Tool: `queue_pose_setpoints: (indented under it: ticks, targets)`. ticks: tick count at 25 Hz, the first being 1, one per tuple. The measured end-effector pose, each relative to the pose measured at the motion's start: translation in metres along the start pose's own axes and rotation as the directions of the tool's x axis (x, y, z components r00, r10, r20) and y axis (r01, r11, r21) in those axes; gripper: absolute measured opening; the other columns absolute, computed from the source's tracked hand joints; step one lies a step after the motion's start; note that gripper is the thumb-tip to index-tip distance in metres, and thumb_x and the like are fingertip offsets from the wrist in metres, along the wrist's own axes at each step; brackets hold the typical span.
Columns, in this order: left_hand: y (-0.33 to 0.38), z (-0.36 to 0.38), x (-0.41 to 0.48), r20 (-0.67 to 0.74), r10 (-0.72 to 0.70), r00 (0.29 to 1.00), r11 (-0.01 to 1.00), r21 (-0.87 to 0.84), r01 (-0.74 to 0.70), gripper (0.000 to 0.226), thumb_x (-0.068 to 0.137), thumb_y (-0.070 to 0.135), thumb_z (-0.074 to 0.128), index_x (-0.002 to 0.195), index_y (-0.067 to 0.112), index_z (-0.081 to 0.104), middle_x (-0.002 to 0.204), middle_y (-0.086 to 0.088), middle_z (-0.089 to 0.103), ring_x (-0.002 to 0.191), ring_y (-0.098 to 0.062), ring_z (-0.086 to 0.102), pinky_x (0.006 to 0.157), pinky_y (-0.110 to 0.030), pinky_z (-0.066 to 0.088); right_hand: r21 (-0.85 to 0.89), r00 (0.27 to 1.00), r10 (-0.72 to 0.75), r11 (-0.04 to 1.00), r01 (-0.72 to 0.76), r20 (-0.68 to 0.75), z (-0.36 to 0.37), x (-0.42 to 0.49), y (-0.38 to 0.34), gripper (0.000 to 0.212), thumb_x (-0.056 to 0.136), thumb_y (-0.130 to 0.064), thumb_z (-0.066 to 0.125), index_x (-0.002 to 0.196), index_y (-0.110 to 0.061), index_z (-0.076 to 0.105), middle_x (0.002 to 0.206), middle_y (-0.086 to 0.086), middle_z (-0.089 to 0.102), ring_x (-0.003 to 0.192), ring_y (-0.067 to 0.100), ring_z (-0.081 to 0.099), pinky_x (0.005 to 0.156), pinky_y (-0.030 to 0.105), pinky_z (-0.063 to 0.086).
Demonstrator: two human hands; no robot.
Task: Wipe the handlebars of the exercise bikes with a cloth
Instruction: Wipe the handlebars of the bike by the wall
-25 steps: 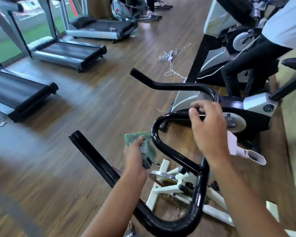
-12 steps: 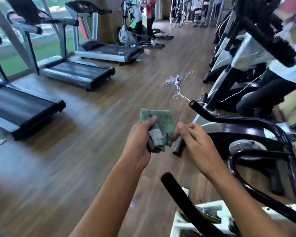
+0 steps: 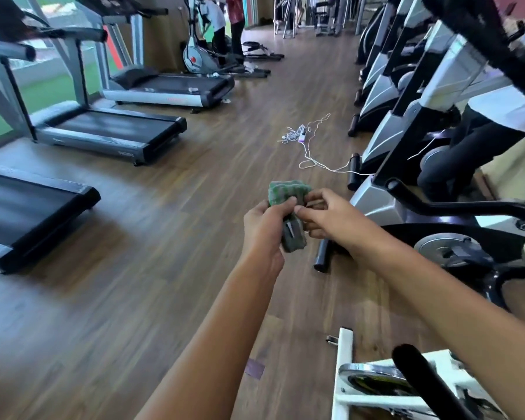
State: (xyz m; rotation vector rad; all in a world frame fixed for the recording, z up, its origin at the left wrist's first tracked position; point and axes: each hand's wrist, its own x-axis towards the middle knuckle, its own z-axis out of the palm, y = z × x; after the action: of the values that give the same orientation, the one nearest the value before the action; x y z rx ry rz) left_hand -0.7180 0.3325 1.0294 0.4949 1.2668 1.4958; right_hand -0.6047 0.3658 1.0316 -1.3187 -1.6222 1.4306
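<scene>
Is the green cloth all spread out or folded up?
Folded up: the cloth is a thick wad, left hand gripping, right hand pinching it.

Both my arms were bare along all that showed. My left forearm [image 3: 219, 344] ran up from the bottom centre of the frame, and my right forearm [image 3: 437, 298] from the lower right corner. My left hand [image 3: 264, 225] and right hand [image 3: 331, 219], mid-frame, were bare as well.

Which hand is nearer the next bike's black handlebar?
Right. The right hand pinches the cloth left of the handlebar tip; the left hand grips it farther left.
</scene>
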Motion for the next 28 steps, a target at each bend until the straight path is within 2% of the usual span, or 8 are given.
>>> queue_pose_setpoints:
  ticks: [4, 11, 14, 17, 21, 24, 26, 28]
  targets:
    - [0.004, -0.005, 0.061, 0.028, 0.016, 0.999, 0.995, 0.103, -0.019, 0.01, 0.089, 0.003, 0.067, 0.089, 0.012, 0.07, 0.072, 0.0, 0.069, 0.062, -0.008, 0.066, 0.058, -0.02, 0.051, 0.107, 0.998, 0.065, 0.992, -0.065, 0.001, 0.006, 0.061, -0.005, 0.042, 0.092, -0.017, 0.067, 0.131, -0.013, 0.052, 0.121, 0.003, 0.065, 0.111, 0.015, 0.064, 0.098, 0.034, 0.05]
    - [0.025, 0.0, 0.187, 0.148, -0.092, 0.985, 0.982, 0.176, 0.065, 0.019, 0.089, 0.005, 0.068, 0.106, -0.003, 0.066, 0.087, -0.013, 0.072, 0.073, -0.02, 0.071, 0.077, -0.037, 0.058, 0.321, 0.996, 0.088, 0.944, -0.077, -0.019, 0.009, 0.167, 0.003, 0.017, 0.099, -0.029, 0.057, 0.11, -0.018, 0.065, 0.101, 0.004, 0.07, 0.092, 0.017, 0.066, 0.075, 0.028, 0.05]
    - [0.038, 0.013, 0.231, 0.272, -0.194, 0.943, 0.976, 0.148, 0.158, 0.013, 0.091, 0.005, 0.063, 0.102, -0.002, 0.067, 0.084, -0.014, 0.073, 0.07, -0.019, 0.072, 0.07, -0.032, 0.062, 0.326, 0.993, 0.091, 0.944, -0.06, -0.08, -0.003, 0.197, -0.002, 0.027, 0.093, -0.029, 0.066, 0.117, -0.016, 0.065, 0.106, 0.006, 0.073, 0.095, 0.018, 0.069, 0.082, 0.031, 0.054]
    - [0.039, 0.037, 0.268, 0.365, -0.321, 0.874, 0.944, 0.198, 0.264, 0.017, 0.089, 0.007, 0.063, 0.103, 0.0, 0.07, 0.094, -0.016, 0.074, 0.078, -0.02, 0.071, 0.083, -0.034, 0.058, 0.247, 0.978, 0.121, 0.966, -0.076, -0.17, -0.024, 0.223, 0.004, 0.046, 0.08, -0.018, 0.081, 0.122, -0.019, 0.061, 0.112, 0.004, 0.071, 0.101, 0.018, 0.07, 0.093, 0.038, 0.056]
    - [0.021, 0.066, 0.301, 0.369, -0.39, 0.844, 0.894, 0.37, 0.251, 0.008, 0.081, 0.016, 0.075, 0.075, 0.019, 0.08, 0.089, 0.0, 0.071, 0.085, -0.014, 0.061, 0.09, -0.034, 0.046, 0.306, 0.923, 0.216, 0.945, -0.116, -0.317, -0.045, 0.242, 0.018, 0.04, 0.078, -0.011, 0.081, 0.113, -0.022, 0.065, 0.106, 0.005, 0.073, 0.092, 0.016, 0.072, 0.083, 0.03, 0.057]
    - [0.005, 0.094, 0.326, 0.378, -0.406, 0.832, 0.874, 0.426, 0.233, 0.021, 0.078, 0.018, 0.081, 0.084, 0.02, 0.061, 0.08, 0.005, 0.066, 0.061, -0.002, 0.061, 0.071, -0.029, 0.047, 0.3, 0.812, 0.277, 0.945, -0.133, -0.514, -0.058, 0.252, 0.028, 0.034, 0.077, -0.014, 0.081, 0.109, -0.02, 0.07, 0.095, 0.001, 0.075, 0.083, 0.011, 0.071, 0.074, 0.023, 0.055]
    - [-0.008, 0.115, 0.337, 0.411, -0.427, 0.806, 0.854, 0.476, 0.209, 0.024, 0.082, 0.018, 0.078, 0.091, 0.017, 0.055, 0.077, 0.002, 0.063, 0.051, -0.003, 0.056, 0.059, -0.025, 0.044, 0.126, 0.675, 0.248, 0.966, -0.226, -0.695, -0.064, 0.259, 0.036, 0.036, 0.074, -0.019, 0.081, 0.109, -0.023, 0.073, 0.093, -0.002, 0.075, 0.087, 0.014, 0.07, 0.078, 0.028, 0.053]
    - [-0.015, 0.139, 0.342, 0.514, -0.515, 0.685, 0.842, 0.452, 0.294, 0.021, 0.093, 0.024, 0.065, 0.108, 0.009, 0.064, 0.087, -0.007, 0.066, 0.06, -0.008, 0.058, 0.057, -0.022, 0.046, -0.002, 0.514, 0.184, 0.941, -0.339, -0.838, -0.065, 0.271, 0.038, 0.037, 0.072, -0.019, 0.08, 0.108, -0.027, 0.075, 0.09, -0.003, 0.075, 0.086, 0.016, 0.068, 0.072, 0.025, 0.047]
